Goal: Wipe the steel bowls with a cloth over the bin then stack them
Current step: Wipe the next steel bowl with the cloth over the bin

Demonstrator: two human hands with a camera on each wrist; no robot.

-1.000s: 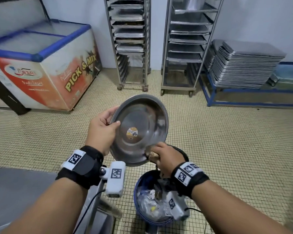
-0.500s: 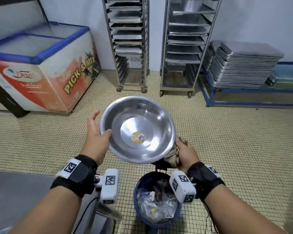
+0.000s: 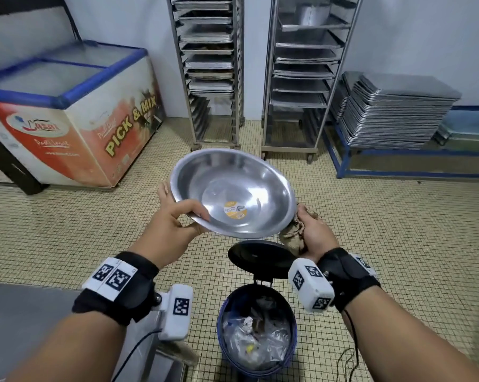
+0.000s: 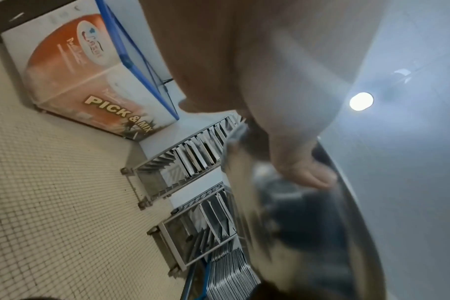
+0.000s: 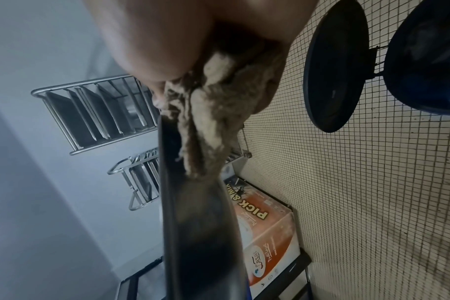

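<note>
Below the bowl: the way straight down is taken up by the steel bowl (image 3: 234, 193) held over the bin (image 3: 256, 329), whose raised lid (image 3: 259, 259) stands just under the bowl's near rim.
Bin mouth: left open from above, on the near side of the lid.
Left side: room is closed off by a steel counter (image 3: 26, 323) near the left forearm.
Right side: bare tiled floor (image 3: 398, 244) is seen, with free room above it.
Far side: passage is blocked by two tray racks (image 3: 210, 70), a chest freezer (image 3: 75, 114) and stacked trays (image 3: 392, 111).

Chest freezer (image 3: 75, 128): side panel is showing "PICK & MIX" in yellow capitals, its logo and script lettering staying illegible; steel bowl (image 3: 232, 194): round yellow sticker (image 3: 234, 210) is carrying print too small to read.
</note>
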